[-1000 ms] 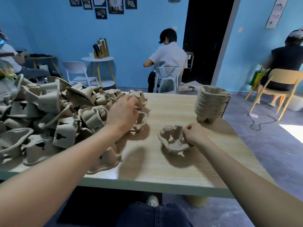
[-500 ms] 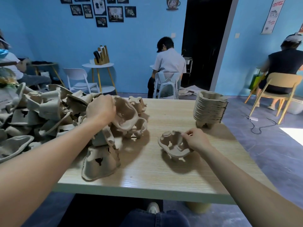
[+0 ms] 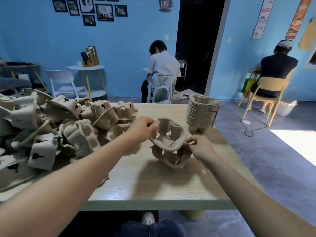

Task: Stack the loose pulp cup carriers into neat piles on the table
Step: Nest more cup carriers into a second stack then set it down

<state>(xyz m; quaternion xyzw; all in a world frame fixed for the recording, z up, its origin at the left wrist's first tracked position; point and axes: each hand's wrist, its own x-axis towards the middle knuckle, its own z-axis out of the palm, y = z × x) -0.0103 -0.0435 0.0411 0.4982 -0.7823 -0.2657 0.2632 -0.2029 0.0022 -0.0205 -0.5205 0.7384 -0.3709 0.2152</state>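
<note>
Matt, rough grey-beige moulded pulp makes up the loose carriers (image 3: 51,134) at left, the tilted carrier (image 3: 169,135) at centre and the neat stack (image 3: 201,113) upper right. The surface (image 3: 153,185) is pale wood-grain laminate, smooth with a faint sheen.

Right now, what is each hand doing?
Left hand: closed on the upper carrier.
Right hand: pinching the lower carrier.

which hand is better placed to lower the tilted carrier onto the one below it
Left. The left hand pinches the raised rim of the tilted beige pulp cup carrier, so it controls the drop. The right hand steadies the lower beige pulp carrier.
</note>
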